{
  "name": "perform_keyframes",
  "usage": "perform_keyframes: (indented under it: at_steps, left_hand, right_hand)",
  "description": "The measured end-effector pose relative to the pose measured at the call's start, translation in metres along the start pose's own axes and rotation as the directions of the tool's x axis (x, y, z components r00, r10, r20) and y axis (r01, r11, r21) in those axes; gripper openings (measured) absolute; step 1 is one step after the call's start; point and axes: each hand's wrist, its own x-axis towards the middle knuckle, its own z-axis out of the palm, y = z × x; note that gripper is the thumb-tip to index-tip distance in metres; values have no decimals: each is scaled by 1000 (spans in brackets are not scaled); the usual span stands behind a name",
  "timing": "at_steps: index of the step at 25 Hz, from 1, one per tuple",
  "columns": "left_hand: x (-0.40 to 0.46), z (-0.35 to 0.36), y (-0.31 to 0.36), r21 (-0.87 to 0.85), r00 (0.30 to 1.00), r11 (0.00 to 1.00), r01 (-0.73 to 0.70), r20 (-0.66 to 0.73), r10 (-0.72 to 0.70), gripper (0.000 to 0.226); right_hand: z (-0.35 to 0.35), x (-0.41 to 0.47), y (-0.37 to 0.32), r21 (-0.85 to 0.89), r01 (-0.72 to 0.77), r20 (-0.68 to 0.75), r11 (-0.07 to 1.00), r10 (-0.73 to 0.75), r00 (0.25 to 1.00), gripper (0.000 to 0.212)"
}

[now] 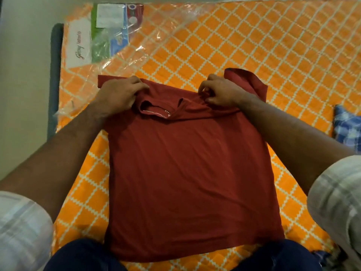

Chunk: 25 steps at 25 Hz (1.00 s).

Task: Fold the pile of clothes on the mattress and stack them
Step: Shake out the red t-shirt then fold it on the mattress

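Both hands pinch the shoulder line of the rust-red cotton T-shirt (187,163), one on each side of the neck opening. The left hand (122,92), at about eleven o'clock from the shirt's middle, lies over the left shoulder with fingers curled down onto the cloth and the thumb tucked toward the collar. The right hand (220,92), at about one o'clock, gathers a small bunch of fabric between thumb and curled fingers; the cloth puckers there. Holding the garment at these two matched points probably keeps the top edge straight and taut, so the body lies flat for the next fold.

This shirt is spread front-up on the orange mattress with its cream lattice pattern (254,45), the hem at six o'clock nearest the person, the collar at twelve. Its body lies smooth, with only faint creases. The right sleeve (248,81) is turned up and over near the right hand, curling back on itself, while the left sleeve (102,80) pokes out flat beyond the left hand. To my eye the sleeves are the next parts to be brought inward.

Clear plastic wrapping with a printed label (109,34) covers the mattress corner at about ten o'clock, well apart from the shirt. A blue-and-white checked cloth (347,128) sits at three o'clock by the frame edge, likely another garment, folded or waiting I cannot tell.
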Motion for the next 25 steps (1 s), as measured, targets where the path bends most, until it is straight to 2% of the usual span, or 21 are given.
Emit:
perform_keyframes:
  at_steps: [3,5,7,10,12,13,14,15,16,18,19,20,21,22,23,24,25]
  left_hand:
    - [0,4,-10,-23,998,999,38,43,-37,42]
    - [5,8,-7,-9,996,996,87,22,-87,35]
    - [11,8,-4,20,995,994,103,13,-104,41]
    - [14,7,-6,21,999,1000,-12,41,11,38]
    - [12,6,-6,18,990,991,-133,54,132,28]
    - [12,4,-5,-16,990,991,-136,26,136,22]
    - [14,1,-1,-86,997,993,-80,-11,80,18]
    - [19,-5,3,-203,998,978,35,-39,-43,15]
    - [30,-11,4,-354,975,914,198,-26,-221,12]
    - [58,-26,1,-607,831,619,498,132,-540,12]
    - [73,-33,-2,-642,754,515,568,155,-638,16]
    - [87,-38,-3,-617,694,495,613,120,-710,22]
    - [96,-40,0,-568,646,511,645,49,-762,30]
    - [102,-38,9,-522,634,557,646,-39,-772,36]
    - [103,-33,23,-485,669,638,597,-138,-731,41]
    - [101,-24,43,-421,742,757,499,-243,-624,44]
    - [99,-12,67,-325,827,873,364,-318,-463,45]
  right_hand:
    - [-8,1,7,-15,-32,-33,999,32,999,16]
    - [-12,-2,14,-6,-70,-61,998,69,996,14]
    - [-16,-4,19,64,-93,-68,994,98,993,16]
    - [-22,-1,21,179,-114,-35,977,122,992,17]
    - [-26,2,19,334,-164,14,928,169,986,15]
    - [-28,2,17,423,-199,61,884,191,980,15]
    - [-32,3,16,496,-235,113,836,206,972,15]
    - [-38,3,16,548,-264,139,794,225,964,16]
    - [-44,5,17,593,-289,125,751,268,955,17]
    - [-57,8,25,698,-306,-25,648,449,893,17]
    - [-63,9,31,764,-274,-127,584,553,823,15]
    - [-65,8,40,814,-230,-206,533,636,744,18]
    - [-65,5,48,815,-223,-261,534,684,682,27]
    - [-61,2,58,762,-282,-298,583,702,647,37]
    - [-55,-4,68,653,-391,-314,649,701,640,45]
    - [-45,-8,81,542,-493,-308,681,706,637,49]
    - [-37,-14,90,487,-571,-252,661,732,632,51]
